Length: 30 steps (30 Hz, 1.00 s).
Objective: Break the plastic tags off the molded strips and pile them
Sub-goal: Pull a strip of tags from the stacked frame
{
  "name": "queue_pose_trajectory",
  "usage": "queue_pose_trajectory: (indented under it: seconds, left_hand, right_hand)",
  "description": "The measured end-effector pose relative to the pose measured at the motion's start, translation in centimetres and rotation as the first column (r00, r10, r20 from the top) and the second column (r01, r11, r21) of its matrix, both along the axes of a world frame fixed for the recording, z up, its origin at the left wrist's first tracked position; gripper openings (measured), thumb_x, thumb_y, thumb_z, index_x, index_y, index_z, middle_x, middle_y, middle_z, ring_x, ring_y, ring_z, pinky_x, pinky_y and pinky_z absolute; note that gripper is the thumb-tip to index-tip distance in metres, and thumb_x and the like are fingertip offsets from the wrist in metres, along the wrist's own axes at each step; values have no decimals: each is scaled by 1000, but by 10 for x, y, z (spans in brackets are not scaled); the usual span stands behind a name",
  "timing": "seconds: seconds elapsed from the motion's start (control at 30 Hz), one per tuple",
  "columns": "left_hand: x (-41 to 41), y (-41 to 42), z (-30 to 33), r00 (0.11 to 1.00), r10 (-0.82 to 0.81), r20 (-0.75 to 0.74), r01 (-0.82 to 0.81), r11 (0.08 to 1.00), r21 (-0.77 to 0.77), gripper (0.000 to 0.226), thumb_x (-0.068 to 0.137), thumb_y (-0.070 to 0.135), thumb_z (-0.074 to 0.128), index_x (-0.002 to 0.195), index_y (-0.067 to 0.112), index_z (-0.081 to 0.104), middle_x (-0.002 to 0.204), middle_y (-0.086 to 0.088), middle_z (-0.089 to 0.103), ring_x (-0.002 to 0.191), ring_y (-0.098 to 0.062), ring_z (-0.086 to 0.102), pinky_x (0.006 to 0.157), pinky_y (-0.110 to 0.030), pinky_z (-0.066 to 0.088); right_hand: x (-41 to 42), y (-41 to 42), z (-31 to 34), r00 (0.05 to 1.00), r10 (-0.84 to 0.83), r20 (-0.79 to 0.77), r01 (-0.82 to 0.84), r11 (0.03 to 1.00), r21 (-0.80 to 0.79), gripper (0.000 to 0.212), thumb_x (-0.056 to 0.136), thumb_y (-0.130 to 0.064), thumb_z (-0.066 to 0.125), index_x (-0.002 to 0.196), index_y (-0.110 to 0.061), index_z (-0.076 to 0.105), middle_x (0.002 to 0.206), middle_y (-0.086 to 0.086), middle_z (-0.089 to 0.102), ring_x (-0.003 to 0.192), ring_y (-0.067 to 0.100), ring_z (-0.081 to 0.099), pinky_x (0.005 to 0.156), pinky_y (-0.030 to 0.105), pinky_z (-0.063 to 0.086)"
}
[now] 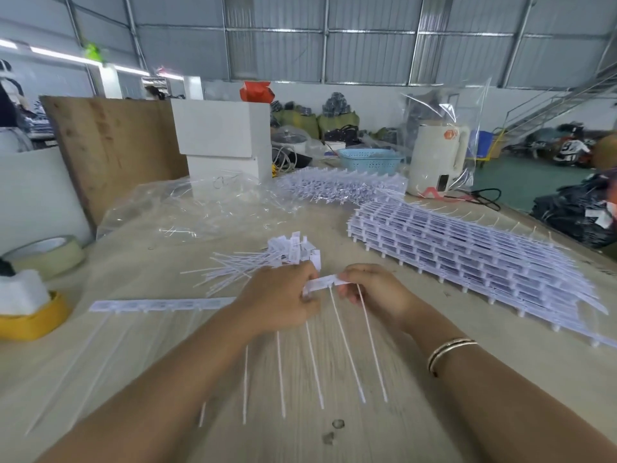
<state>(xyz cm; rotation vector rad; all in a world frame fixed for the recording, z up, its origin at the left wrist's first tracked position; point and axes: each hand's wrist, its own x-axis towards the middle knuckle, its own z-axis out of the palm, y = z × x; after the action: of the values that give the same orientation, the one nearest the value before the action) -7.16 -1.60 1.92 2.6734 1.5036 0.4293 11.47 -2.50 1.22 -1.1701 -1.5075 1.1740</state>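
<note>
A white molded strip of tags [322, 283] is held between both hands just above the wooden table [434, 379], its thin tails hanging toward me. My left hand [280, 300] grips the strip's left part. My right hand [374, 289] pinches the strip's right end. Behind my hands lies a loose pile of broken-off tags [267, 259]. Another strip [160, 305] lies flat to the left. A thick stack of whole strips [467, 259] fills the right side.
Crumpled clear plastic [187, 208] and more strips [340, 185] lie at the back. Tape rolls [50, 252] and a yellow roll [33, 324] sit at the left edge. A white box [223, 135], blue basket [370, 160] and kettle [437, 158] stand further back.
</note>
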Motion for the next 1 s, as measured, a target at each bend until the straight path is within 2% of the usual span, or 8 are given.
queue_pose_trajectory:
  seconds: [0.13, 0.3, 0.43, 0.57, 0.73, 0.83, 0.9, 1.0]
  left_hand:
    - [2, 0, -10, 998, 40, -49, -28, 975, 221, 36, 83, 48, 50, 110, 25, 46, 102, 9, 56, 90, -18, 56, 79, -31, 39]
    - [6, 4, -14, 999, 11, -37, 4, 928, 373, 26, 89, 42, 44, 107, 27, 56, 100, 7, 64, 90, -17, 60, 80, -29, 43]
    - [0, 5, -15, 998, -34, -55, 51, 938, 343, 30, 95, 45, 40, 116, 35, 59, 99, 7, 68, 89, -17, 62, 78, -29, 45]
    - [-7, 0, -16, 984, -57, 171, 19, 977, 214, 31, 93, 55, 41, 111, 46, 65, 80, 5, 68, 75, -10, 60, 60, -25, 34]
    - [-6, -6, -13, 798, -162, 580, 152, 986, 65, 14, 88, 43, 59, 92, 37, 72, 56, 23, 58, 55, 9, 52, 57, -5, 36]
    - [-3, -12, -9, 710, -203, 675, 249, 968, 29, 18, 90, 25, 59, 84, 26, 76, 66, 30, 65, 67, 16, 59, 62, -1, 38]
    - [-1, -12, -6, 681, -155, 716, 246, 969, -25, 24, 92, 15, 58, 78, 21, 77, 64, 30, 65, 68, 15, 61, 65, -3, 41]
    - [-6, -10, -2, 603, -26, 797, 191, 975, -113, 34, 93, 15, 56, 68, 35, 68, 48, 17, 61, 52, 3, 57, 59, -13, 46]
  right_hand:
    - [0, -1, -6, 1000, 4, 29, -4, 1000, 26, 29, 91, -13, 54, 62, -10, 57, 56, -2, 54, 55, 10, 44, 60, 23, 34]
    - [-1, -3, -8, 975, 129, 179, -142, 988, 65, 21, 90, -12, 59, 70, -15, 64, 65, -1, 57, 61, 10, 49, 67, 25, 37]
    - [-1, -2, -11, 966, 126, 225, -161, 976, 148, 17, 90, -15, 59, 74, -17, 64, 66, 1, 53, 64, 15, 46, 65, 27, 35]
    - [-5, -2, -14, 959, 97, 267, -167, 953, 252, 22, 92, -13, 57, 76, -27, 63, 67, 0, 49, 61, 8, 42, 59, 18, 34]
    - [-5, 0, -16, 988, 145, 46, -152, 954, 260, 24, 94, -12, 51, 73, -12, 61, 66, 3, 54, 61, 15, 47, 63, 24, 37]
    - [-7, 1, -18, 981, 183, -64, -159, 949, 273, 23, 91, -22, 53, 72, -19, 67, 68, 1, 59, 62, 14, 51, 63, 22, 41]
    - [-9, 2, -19, 972, 215, -96, -182, 946, 270, 24, 89, -24, 52, 73, -21, 69, 72, 1, 62, 66, 16, 51, 65, 26, 40]
    - [-1, 6, -15, 903, 202, -379, -155, 976, 150, 22, 86, -31, 54, 90, -20, 73, 80, 4, 63, 74, 19, 52, 67, 30, 35]
